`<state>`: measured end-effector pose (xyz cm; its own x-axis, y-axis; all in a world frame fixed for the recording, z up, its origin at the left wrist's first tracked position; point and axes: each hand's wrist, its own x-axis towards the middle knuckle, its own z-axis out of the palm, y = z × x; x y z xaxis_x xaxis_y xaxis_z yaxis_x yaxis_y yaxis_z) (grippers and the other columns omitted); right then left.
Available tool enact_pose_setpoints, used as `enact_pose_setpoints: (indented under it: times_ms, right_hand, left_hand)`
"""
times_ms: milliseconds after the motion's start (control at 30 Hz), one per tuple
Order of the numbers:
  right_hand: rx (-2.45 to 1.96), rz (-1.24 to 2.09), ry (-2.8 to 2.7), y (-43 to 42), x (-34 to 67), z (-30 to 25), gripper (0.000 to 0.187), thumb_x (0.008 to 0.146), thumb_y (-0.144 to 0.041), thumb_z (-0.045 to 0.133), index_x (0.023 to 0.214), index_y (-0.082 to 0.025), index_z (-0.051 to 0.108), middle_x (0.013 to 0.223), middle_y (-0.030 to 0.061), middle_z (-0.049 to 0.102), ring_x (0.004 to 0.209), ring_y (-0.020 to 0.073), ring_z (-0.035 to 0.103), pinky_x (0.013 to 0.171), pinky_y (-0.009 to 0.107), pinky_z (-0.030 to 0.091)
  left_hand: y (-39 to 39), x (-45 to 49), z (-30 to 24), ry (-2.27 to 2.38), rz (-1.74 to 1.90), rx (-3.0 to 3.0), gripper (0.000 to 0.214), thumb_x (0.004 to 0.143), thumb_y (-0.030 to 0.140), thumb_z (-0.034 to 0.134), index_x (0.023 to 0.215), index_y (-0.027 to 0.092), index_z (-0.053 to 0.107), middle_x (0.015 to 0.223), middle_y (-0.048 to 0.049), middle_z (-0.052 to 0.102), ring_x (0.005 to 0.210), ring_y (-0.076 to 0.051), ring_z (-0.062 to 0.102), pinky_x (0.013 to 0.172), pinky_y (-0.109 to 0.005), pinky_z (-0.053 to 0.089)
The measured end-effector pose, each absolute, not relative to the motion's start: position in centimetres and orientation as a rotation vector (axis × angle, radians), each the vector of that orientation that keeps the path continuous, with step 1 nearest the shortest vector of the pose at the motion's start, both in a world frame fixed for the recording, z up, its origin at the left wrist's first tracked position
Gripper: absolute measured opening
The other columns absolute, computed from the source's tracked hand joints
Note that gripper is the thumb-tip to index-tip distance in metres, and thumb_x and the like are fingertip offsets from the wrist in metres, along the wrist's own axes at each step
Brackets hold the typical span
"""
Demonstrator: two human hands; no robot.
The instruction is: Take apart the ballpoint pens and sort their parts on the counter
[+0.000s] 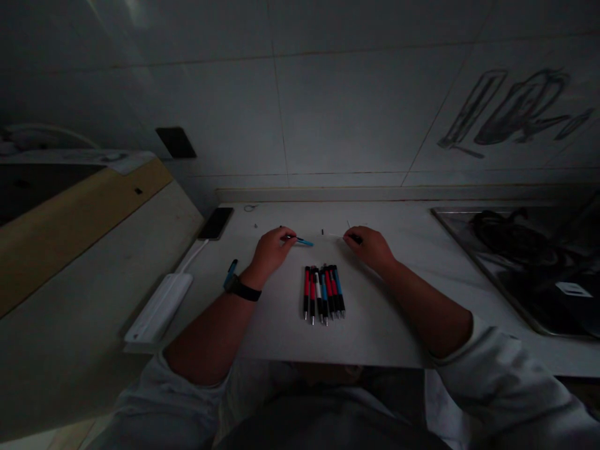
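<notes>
Near, a row of pens (329,287) lay on the counter (281,331). Farther left, the left hand (273,249) pinched a blue pen part (305,242); farther right, the right hand (370,246) gripped a dark piece (357,239). Light pressure seemed best, clear of the black bit (322,232) between.

You are in what looks like a kitchen, dimly lit. A pale worktop (375,340) stretches in front of you, with a low raised ledge (328,194) where it meets a wall (337,119) of large, smooth tiles. On your right, a metal-rimmed panel (462,226) on the worktop resembles a stove top; above it, dark drawings (492,128) on the tiles suggest utensils.
</notes>
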<state>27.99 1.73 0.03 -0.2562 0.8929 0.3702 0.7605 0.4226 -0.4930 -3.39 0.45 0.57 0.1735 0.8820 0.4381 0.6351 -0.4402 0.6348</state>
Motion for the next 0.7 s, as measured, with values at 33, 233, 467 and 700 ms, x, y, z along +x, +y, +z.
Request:
enact_pose_setpoints:
  times_ms: [33,233,467,700]
  right_hand:
    - [-1.389,0.281,-2.08,1.7,27.9,0.0,0.018,0.094,-0.032,0.06,0.096,-0.025,0.076,0.098,0.0083,0.075,0.089,0.0249,0.066,0.083,0.038,0.05]
    - [-1.388,0.282,-2.106,1.5,27.6,0.1,0.019,0.095,-0.031,0.058,0.097,-0.024,0.075,0.099,0.0084,0.075,0.09,0.0249,0.066,0.085,0.04,0.05]
    - [-1.384,0.277,-2.134,1.4,27.6,0.1,0.02,0.096,-0.031,0.057,0.099,-0.023,0.075,0.101,0.0094,0.075,0.092,0.0261,0.067,0.085,0.04,0.049]
    - [-1.412,0.243,-2.149,1.3,27.6,0.3,0.019,0.096,-0.029,0.056,0.099,-0.022,0.074,0.101,0.0081,0.076,0.09,0.0233,0.067,0.082,0.035,0.049]
  left_hand:
    - [0.4,-3.4,0.6,1.452,1.122,2.196,0.007,0.093,0.025,0.07,0.099,0.024,0.073,0.099,-0.0038,0.077,0.091,-0.021,0.071,0.088,-0.037,0.054]
    - [0.2,-3.3,0.8,1.46,1.068,2.402,0.01,0.096,0.028,0.068,0.105,0.025,0.073,0.102,-0.005,0.076,0.097,-0.024,0.07,0.091,-0.039,0.052]
    - [-0.2,-3.3,1.2,1.524,1.095,2.425,0.025,0.092,0.027,0.074,0.117,0.025,0.069,0.102,-0.006,0.077,0.096,-0.025,0.07,0.092,-0.04,0.05]
    - [-0.3,-4.7,3.3,1.65,1.197,2.317,0.014,0.094,0.027,0.072,0.107,0.022,0.07,0.101,-0.0058,0.077,0.095,-0.022,0.071,0.093,-0.037,0.052]
